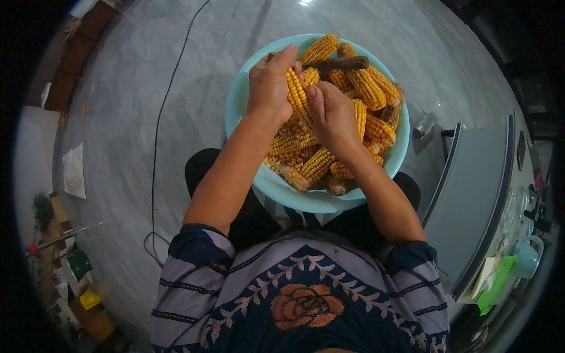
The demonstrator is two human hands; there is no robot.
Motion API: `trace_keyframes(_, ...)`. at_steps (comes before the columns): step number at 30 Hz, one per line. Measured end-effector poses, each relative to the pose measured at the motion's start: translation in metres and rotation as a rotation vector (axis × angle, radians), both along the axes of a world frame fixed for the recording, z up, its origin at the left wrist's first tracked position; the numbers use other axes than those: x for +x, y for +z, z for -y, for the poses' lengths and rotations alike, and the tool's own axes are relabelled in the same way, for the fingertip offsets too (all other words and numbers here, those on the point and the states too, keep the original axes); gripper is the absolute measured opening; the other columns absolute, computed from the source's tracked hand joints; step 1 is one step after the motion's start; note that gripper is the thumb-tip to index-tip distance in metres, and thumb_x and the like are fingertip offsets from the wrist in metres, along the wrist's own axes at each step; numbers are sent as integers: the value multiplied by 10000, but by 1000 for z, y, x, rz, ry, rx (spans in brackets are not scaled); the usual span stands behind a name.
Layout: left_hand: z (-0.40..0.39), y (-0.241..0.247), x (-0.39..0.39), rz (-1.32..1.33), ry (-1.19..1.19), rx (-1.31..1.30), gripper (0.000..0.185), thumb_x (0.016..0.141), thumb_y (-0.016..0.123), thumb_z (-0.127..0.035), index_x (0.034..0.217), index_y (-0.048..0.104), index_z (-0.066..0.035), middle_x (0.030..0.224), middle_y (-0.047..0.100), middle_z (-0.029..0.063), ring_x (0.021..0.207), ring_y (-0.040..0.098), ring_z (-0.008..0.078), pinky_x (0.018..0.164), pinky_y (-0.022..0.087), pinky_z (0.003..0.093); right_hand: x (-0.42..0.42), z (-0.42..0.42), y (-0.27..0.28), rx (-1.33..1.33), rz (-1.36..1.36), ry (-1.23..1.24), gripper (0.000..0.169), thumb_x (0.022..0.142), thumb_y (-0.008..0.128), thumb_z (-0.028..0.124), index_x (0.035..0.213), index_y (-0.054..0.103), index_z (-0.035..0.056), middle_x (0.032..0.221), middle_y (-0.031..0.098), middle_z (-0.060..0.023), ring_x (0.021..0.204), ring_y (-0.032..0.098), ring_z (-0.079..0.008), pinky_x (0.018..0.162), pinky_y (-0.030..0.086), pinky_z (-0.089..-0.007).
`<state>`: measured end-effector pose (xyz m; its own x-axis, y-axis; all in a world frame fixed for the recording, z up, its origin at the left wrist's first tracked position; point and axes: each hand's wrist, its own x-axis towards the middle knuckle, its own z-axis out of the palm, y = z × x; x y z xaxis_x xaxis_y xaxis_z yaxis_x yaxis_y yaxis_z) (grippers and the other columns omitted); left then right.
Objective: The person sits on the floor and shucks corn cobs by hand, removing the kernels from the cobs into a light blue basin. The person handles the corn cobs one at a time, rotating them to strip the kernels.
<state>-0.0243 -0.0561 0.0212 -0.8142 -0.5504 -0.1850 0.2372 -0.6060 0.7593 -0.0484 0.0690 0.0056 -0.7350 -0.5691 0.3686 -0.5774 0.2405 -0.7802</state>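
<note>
Both of my hands grip one yellow corn cob (298,95) above a large light-blue plastic basin (291,204). My left hand (271,86) wraps around its upper part, and my right hand (334,117) presses its thumb against the lower right side. Several other dried corn cobs (370,90) fill the basin, along with loose kernels (289,154) at the lower left. A dark stick-like tool or handle (344,62) lies across the cobs just beyond my right hand; its other end is hidden.
The basin sits between my knees over a grey floor (119,132). A black cable (157,128) runs along the left. To the right are a clear glass or cup (424,123), a grey table (474,176), a green plastic basket (496,284) and a light-blue jug (527,258). Boxes (73,61) stand at upper left.
</note>
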Motion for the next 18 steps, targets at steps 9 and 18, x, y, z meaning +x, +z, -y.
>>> trace_keyframes(9, -3, 12, 5, 32, -43, -36, 207, 822, 639, -168, 729, 477, -77, 668, 521, 65, 604, 512, 155, 543, 445, 278, -6, 0, -3, -58, 325, -37, 269, 932, 492, 220, 822, 550, -19, 687, 551, -176, 623, 527, -323, 592, 414, -390)
trace_keyframes(18, 12, 12, 3, 11, 3, 47, 206, 823, 642, -176, 750, 475, -80, 677, 517, 60, 617, 508, 157, 587, 457, 274, -7, -12, 1, 6, 255, 148, 365, 899, 552, 343, 829, 550, -15, 713, 529, -138, 658, 526, -231, 619, 422, -352)
